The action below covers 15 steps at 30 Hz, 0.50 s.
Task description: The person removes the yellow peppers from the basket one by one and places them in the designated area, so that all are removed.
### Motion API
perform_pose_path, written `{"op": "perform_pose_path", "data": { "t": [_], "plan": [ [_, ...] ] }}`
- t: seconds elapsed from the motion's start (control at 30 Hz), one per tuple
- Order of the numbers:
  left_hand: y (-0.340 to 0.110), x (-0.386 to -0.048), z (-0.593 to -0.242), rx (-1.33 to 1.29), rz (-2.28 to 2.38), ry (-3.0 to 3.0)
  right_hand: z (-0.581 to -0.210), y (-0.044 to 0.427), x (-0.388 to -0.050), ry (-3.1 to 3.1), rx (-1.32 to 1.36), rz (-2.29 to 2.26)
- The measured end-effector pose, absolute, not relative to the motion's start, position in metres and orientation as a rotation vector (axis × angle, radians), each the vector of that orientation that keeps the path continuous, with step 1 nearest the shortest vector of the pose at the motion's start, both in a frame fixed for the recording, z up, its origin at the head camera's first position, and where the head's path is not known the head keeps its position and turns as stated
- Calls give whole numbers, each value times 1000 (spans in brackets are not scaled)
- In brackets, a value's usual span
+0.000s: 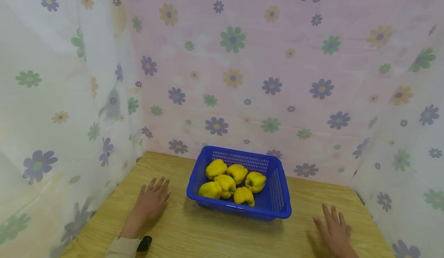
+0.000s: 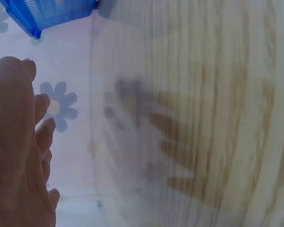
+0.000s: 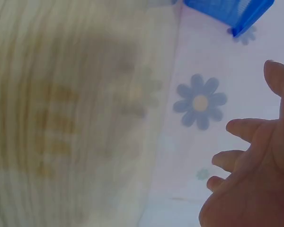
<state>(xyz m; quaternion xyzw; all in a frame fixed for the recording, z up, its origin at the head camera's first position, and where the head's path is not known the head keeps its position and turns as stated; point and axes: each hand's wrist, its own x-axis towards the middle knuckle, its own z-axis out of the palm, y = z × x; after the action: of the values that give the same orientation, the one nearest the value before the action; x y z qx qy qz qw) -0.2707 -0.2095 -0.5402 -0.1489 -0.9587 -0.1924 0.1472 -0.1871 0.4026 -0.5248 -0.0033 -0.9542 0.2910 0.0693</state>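
A blue plastic basket with slotted walls stands on the wooden table, holding several yellow bell peppers gathered mostly toward its left side. To the left of the basket my left hand hovers over the table, palm down, fingers straight and slightly spread, touching nothing. On the opposite side, lower right, my right hand is likewise held above the tabletop with spread fingers and nothing in it. Both wrist views show the hand or hand apart from the basket, whose corner shows at the top.
The light wooden table carries the basket near its back edge. Flower-printed sheets hang behind it and on both sides. A small black object shows beside the left sleeve.
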Motion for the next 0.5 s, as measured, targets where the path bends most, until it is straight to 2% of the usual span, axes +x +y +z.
{"op": "perform_pose_path", "data": {
  "t": [0.5],
  "plan": [
    [-178,-263,-493,-541,-541,-2758,-469,344,-173,-2757,133,1176]
  ]
}}
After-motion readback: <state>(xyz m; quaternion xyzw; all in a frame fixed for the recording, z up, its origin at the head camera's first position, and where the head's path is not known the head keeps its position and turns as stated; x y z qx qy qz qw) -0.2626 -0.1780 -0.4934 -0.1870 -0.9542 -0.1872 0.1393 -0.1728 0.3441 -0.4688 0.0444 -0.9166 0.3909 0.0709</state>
